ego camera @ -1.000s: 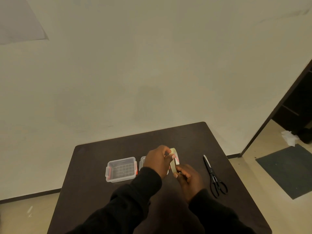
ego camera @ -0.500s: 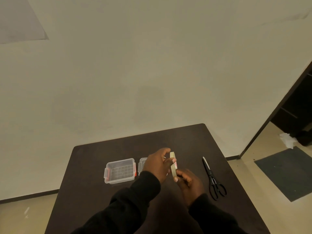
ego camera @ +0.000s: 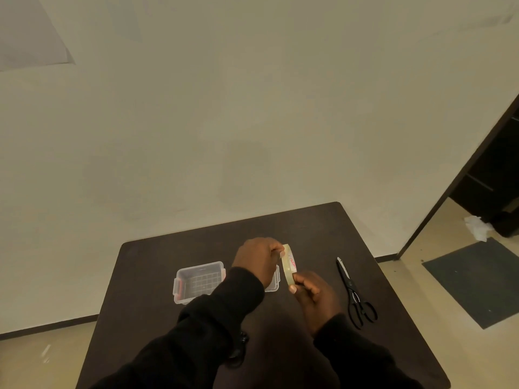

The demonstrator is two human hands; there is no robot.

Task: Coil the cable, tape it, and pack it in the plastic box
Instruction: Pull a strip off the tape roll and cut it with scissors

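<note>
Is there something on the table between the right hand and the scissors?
Nothing visible. The right hand, holding the tape roll together with the left hand, has only bare dark table between it and the scissors lying to its right.

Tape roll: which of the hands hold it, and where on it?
Both hold the tape roll: left hand pinches its far upper rim, right hand its near lower rim.

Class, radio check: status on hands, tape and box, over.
Both hands gripping tape roll, held above table. Plastic box open; cable not visible. Scissors lying right, clear.
</note>
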